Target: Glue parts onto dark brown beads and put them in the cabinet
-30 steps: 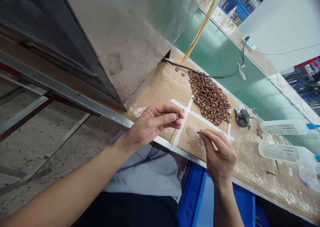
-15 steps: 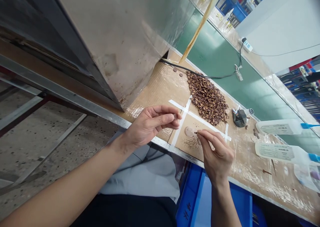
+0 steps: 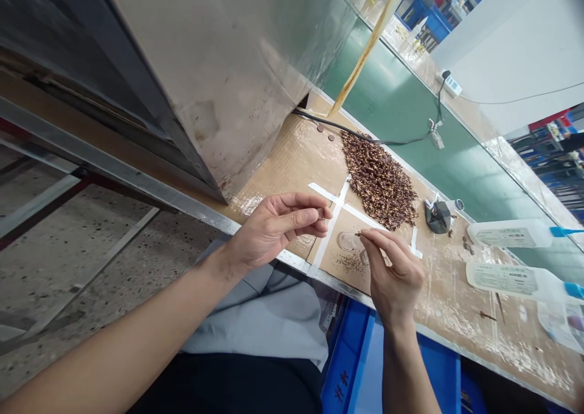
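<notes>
My left hand [image 3: 280,228] is closed in a pinch on a small round brown disc [image 3: 321,213], over the cardboard-covered bench. Off to its right, my right hand [image 3: 396,274] has thumb and forefinger pressed together on a tiny brownish piece [image 3: 358,234], too small to name. That piece is at the far right edge of a shallow clear round dish [image 3: 345,241]. A second clear dish [image 3: 364,257] is partly covered by my right fingers. Fine dark grains [image 3: 349,263] lie scattered in front of the dishes, inside a white-taped square [image 3: 329,226].
Behind the dishes spreads a heap of small dark-brown and yellowish pieces [image 3: 378,179]. A large metal box [image 3: 219,85] stands left. Two blue-tipped bottles [image 3: 506,234] and a black wrapped item [image 3: 438,217] are right. A black cable [image 3: 378,141] crosses the back; a blue crate [image 3: 349,353] sits below.
My right hand has shifted slightly up and left, lifting its fingertips with the tiny piece a little away from the dish. The left hand keeps the disc in almost the same place.
</notes>
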Demonstrator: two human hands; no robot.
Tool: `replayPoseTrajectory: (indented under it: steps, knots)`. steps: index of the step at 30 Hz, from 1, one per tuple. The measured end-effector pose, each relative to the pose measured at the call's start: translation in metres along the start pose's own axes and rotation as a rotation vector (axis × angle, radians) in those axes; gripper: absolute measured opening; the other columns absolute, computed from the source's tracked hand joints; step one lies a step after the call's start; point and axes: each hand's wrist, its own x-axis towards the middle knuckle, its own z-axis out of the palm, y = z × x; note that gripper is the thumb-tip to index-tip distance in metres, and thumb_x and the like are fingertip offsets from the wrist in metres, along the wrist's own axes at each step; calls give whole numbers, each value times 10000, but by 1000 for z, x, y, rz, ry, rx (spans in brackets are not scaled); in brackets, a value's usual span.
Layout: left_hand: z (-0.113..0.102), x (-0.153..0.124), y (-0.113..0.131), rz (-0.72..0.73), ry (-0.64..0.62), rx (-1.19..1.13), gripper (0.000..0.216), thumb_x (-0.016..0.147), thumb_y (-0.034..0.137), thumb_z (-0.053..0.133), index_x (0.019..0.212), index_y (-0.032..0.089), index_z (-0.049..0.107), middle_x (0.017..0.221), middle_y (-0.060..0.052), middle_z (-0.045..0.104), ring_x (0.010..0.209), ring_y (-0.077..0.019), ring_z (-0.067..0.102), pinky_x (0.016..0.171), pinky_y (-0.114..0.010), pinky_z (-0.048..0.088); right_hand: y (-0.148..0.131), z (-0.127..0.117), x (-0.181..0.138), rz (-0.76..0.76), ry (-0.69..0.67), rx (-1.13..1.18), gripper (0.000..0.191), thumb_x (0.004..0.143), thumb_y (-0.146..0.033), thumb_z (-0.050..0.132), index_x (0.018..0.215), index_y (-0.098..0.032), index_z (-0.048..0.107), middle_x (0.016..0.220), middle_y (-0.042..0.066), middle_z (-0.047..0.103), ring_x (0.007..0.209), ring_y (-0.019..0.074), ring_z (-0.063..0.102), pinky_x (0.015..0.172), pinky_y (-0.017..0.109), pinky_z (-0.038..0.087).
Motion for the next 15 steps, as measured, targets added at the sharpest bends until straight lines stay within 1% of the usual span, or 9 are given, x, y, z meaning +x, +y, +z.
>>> replayPoseTrajectory:
  steps: [4,8,12,15]
  knots:
    - [0,0,-1,2,1,-6,160,1020,211,927,1170,156,937,1123,-99,873,922,-162,840,935,-255,712,2,0,-1,-1,-2,4,134,1164,-249,767,1177,-280,897,1133,44,884,1041,254,851,960,408,677]
    - [0,0,-1,-3,26,-38,156,987,193,956,1138,158,942,1135,-101,881,903,-157,840,925,-252,717,-1,-1,-2,10,19,24,134,1157,-237,779,1172,-286,902,1136,39,882,1042,250,847,953,395,672]
    - [0,0,1,-20,73,-67,202,952,227,1003,1137,169,944,1156,-108,897,915,-165,854,928,-262,729,-10,-4,-2,74,113,59,106,1130,-241,826,1167,-287,914,1131,41,884,1032,255,850,935,398,679]
    - [-1,1,2,-43,79,-72,222,926,240,1036,1122,183,950,1171,-116,909,916,-170,867,932,-267,736,-20,-6,-1,136,173,102,85,1107,-264,861,1159,-290,924,1125,44,890,1021,261,850,910,404,685]
